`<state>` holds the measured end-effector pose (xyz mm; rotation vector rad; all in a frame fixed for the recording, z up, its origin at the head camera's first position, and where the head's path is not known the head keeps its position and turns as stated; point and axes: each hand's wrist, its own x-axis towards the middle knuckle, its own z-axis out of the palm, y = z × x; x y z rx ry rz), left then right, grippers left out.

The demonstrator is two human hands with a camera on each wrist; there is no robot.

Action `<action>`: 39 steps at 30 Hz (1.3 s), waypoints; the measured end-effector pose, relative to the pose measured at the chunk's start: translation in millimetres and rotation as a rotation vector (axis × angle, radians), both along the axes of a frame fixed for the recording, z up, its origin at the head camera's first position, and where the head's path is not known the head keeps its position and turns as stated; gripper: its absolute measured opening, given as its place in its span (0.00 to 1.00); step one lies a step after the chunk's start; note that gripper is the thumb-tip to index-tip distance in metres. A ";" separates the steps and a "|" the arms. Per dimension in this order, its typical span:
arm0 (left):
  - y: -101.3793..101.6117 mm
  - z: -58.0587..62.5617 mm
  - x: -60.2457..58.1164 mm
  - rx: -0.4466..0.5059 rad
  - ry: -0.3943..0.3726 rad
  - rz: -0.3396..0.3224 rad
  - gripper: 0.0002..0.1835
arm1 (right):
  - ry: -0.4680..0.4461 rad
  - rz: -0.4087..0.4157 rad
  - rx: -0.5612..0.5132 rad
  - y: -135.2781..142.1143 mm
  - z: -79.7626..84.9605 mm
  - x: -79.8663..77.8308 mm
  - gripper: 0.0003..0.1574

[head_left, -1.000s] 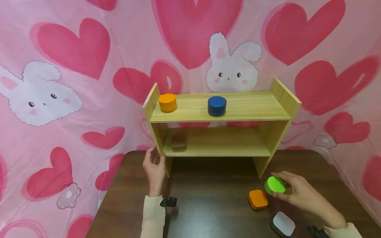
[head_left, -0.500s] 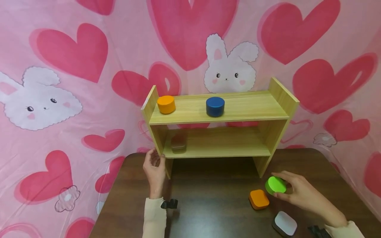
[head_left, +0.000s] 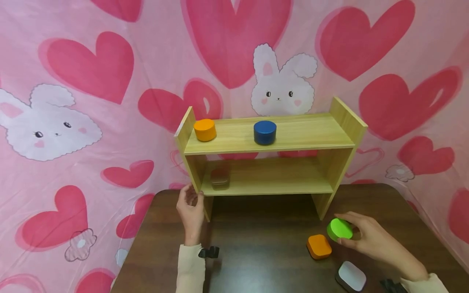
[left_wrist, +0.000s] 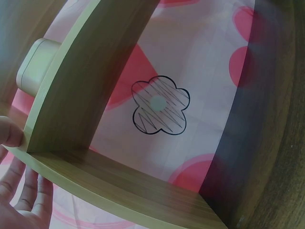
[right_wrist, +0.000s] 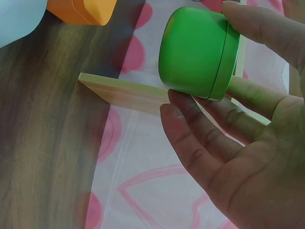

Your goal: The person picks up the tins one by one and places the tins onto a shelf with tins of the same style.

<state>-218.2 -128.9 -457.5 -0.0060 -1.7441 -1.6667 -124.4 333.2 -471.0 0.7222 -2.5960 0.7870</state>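
Observation:
A two-tier wooden shelf point(head_left: 307, 131) stands on the table. My left hand point(head_left: 192, 213) grips its left side panel at the height of the lower board; in the left wrist view the thumb point(left_wrist: 9, 132) lies at the front edge and the fingers point(left_wrist: 29, 188) reach round the outside. My right hand point(head_left: 371, 239) holds a small round green tin point(head_left: 339, 230) with a lid, right of the shelf's right leg. Seen from the right wrist, the thumb is on the lid side of the tin point(right_wrist: 195, 52) and the fingertips are beneath it.
On the top board sit a round orange tin point(head_left: 205, 130) and a round blue tin point(head_left: 265, 132). A small see-through brownish box point(head_left: 220, 179) is at the lower board's left. An orange square tin point(head_left: 319, 247) and a white-topped square tin point(head_left: 351, 276) lie near my right hand.
The head view has shifted slightly. Both hands stay where they were, the left on the shelf panel and the right around the green tin.

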 end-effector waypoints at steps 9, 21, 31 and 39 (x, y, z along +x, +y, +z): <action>-0.8 0.4 0.3 -0.005 -0.007 -0.003 0.15 | -0.010 0.005 -0.003 -1.5 -0.8 2.5 0.39; -1.5 -0.1 0.3 0.003 0.001 0.002 0.15 | -0.002 0.002 0.011 -4.5 7.2 1.6 0.40; -2.2 -1.9 -0.3 0.002 0.006 -0.007 0.16 | 0.003 0.013 0.024 -9.2 11.1 1.0 0.39; -0.8 -2.0 -1.5 0.001 0.006 -0.006 0.16 | 0.031 0.028 0.032 -11.0 21.6 0.1 0.41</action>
